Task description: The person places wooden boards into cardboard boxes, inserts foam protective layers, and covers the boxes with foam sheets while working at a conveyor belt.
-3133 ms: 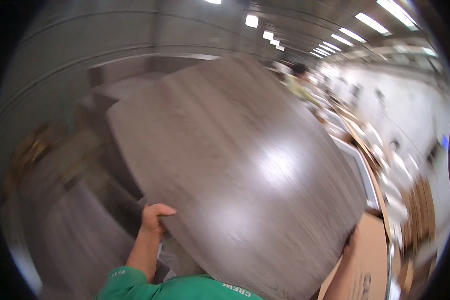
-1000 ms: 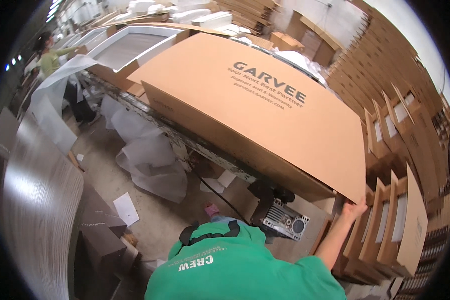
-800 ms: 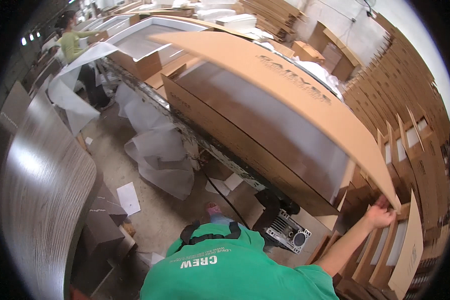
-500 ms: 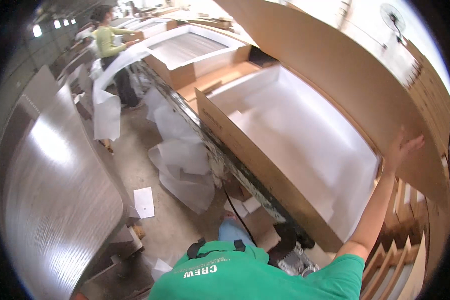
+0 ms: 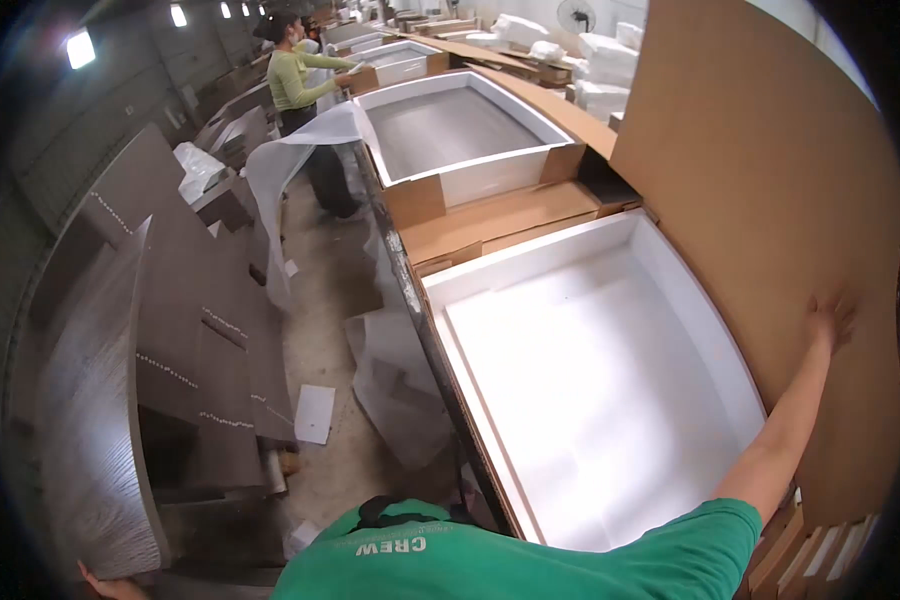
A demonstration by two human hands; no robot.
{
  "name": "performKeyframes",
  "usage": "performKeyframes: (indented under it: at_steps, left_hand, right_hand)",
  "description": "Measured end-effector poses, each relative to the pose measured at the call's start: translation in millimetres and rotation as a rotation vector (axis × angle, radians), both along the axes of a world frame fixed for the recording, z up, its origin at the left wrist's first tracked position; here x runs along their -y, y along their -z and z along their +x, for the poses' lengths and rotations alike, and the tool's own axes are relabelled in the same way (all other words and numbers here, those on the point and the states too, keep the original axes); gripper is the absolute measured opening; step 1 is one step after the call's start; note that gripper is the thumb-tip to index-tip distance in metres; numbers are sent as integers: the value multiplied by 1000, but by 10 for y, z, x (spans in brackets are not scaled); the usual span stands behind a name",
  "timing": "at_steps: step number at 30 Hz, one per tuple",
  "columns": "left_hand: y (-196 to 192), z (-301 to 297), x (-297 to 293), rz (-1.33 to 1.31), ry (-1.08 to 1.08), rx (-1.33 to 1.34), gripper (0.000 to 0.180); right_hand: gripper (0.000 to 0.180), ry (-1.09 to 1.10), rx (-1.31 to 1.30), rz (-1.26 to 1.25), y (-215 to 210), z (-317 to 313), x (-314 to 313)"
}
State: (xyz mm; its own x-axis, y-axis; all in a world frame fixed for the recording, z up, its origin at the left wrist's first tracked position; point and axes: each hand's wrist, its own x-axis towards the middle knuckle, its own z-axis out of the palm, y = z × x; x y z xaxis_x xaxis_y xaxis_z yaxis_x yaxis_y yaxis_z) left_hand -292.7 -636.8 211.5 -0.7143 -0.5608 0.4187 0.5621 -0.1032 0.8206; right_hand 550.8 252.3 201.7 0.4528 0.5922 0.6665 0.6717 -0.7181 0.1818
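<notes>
Watching through the head cam, I've got the bare right hand (image 5: 832, 320) spread against the tall brown cardboard flap (image 5: 745, 190), which stands beside the white-foam-lined cardboard box (image 5: 690, 300) on the long dark-edged desk (image 5: 407, 285). Bare left hand (image 5: 115, 588) is at the bottom edge of the glossy grey wood-grain panel (image 5: 95, 430), tilted over on my left; can't tell how tightly those fingers close, mostly cut off.

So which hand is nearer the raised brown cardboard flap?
Right. The right hand is at the inner face of the flap; the left hand is far across, at the lower end of the grey wood-grain panel.
</notes>
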Motion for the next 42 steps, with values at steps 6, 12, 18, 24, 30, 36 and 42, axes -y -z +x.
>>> performKeyframes:
  at_steps: [6, 12, 18, 24, 30, 36, 42]
  left_hand:
    - [88, -196, 739, -645, -253, -139, 53]
    - [-113, -80, 671, -196, -61, 28, 43]
    - [94, 25, 375, -264, -104, -27, 39]
    - [204, 147, 188, -415, -100, -103, 34]
    - [-266, 740, -678, 139, 44, 60, 40]
    - [-95, 877, -627, 401, 281, 85, 43]
    - [371, 694, 31, 362, 285, -156, 37]
  right_hand:
    - [74, -31, -361, -357, 1234, -105, -324]
    - [75, -98, -371, -447, 1584, -223, -205]
    - [60, -985, -346, -157, 2914, -1087, 435]
    - [82, -1092, -633, -936, 2418, -3091, 2615]
    - [71, -974, -825, -898, 1875, -3418, 2789]
    - [41, -1006, -795, -1019, 1996, -3503, 2964]
    - [59, -799, -1435, -1221, 1699, -3536, 3020]
